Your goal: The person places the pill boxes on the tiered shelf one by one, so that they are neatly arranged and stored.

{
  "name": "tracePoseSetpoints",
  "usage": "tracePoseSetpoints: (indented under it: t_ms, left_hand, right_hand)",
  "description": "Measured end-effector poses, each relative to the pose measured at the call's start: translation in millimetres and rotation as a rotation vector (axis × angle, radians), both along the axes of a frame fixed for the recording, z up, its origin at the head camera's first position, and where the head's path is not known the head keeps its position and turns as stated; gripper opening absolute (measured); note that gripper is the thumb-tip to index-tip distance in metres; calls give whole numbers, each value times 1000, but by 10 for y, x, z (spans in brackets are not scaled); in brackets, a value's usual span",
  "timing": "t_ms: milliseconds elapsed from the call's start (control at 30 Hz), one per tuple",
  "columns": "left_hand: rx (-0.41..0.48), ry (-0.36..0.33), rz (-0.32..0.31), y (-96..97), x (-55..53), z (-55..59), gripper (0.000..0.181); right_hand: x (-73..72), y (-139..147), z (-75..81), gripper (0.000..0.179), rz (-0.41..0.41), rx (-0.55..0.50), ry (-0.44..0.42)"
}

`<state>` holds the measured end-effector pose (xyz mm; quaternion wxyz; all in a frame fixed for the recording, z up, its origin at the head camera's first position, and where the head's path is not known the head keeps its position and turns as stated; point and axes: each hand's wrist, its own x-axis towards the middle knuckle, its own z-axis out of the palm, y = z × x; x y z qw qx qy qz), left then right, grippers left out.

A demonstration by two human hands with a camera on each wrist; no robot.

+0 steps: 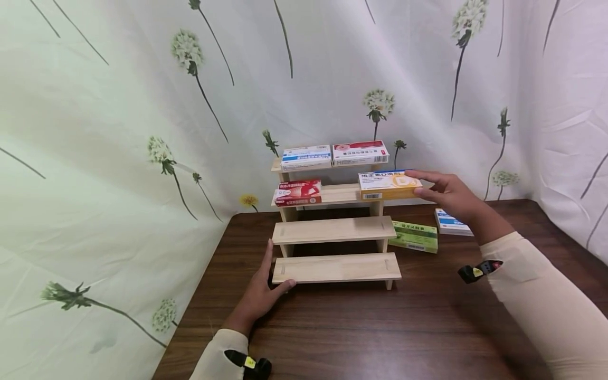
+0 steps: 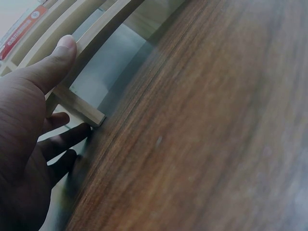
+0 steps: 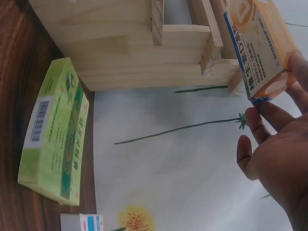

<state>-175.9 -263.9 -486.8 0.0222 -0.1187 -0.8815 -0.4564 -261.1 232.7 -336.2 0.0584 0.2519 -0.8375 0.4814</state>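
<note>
My right hand (image 1: 448, 194) pinches the right end of a white, yellow and blue medicine box (image 1: 387, 183) at the right part of the third step of a wooden tiered rack (image 1: 332, 230). In the right wrist view the fingers and thumb grip the end of this medicine box (image 3: 257, 45). My left hand (image 1: 261, 290) rests on the rack's lower left corner, thumb on the front edge of the bottom step; the left wrist view shows its fingers (image 2: 67, 142) spread by the rack's leg (image 2: 79, 108). A red medicine box (image 1: 298, 192) lies on the third step's left end.
On the top step lie a white-and-blue box (image 1: 306, 157) and a white-and-red box (image 1: 360, 153). Right of the rack, a green box (image 1: 413, 236) and another white-and-blue box (image 1: 452, 222) lie on the dark wooden table (image 1: 332, 327). A flower-print curtain (image 1: 323, 95) hangs behind.
</note>
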Motion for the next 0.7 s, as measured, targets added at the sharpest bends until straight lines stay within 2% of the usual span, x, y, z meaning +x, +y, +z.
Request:
tracePoseSetpoints:
  t_ms: [200,400,700]
  left_hand:
    - [-3,-3,3,-2,-9,-15,119]
    - [3,-13,2,-6,-8,-10,118]
    - [10,-4,-8,-18,-9,-23,118]
  right_hand:
    - [-42,-102,-24,50,8,-9,1]
    - [-71,-221,-43,50,-10,30,26]
    - [-137,-351,-122,51,3,38,15]
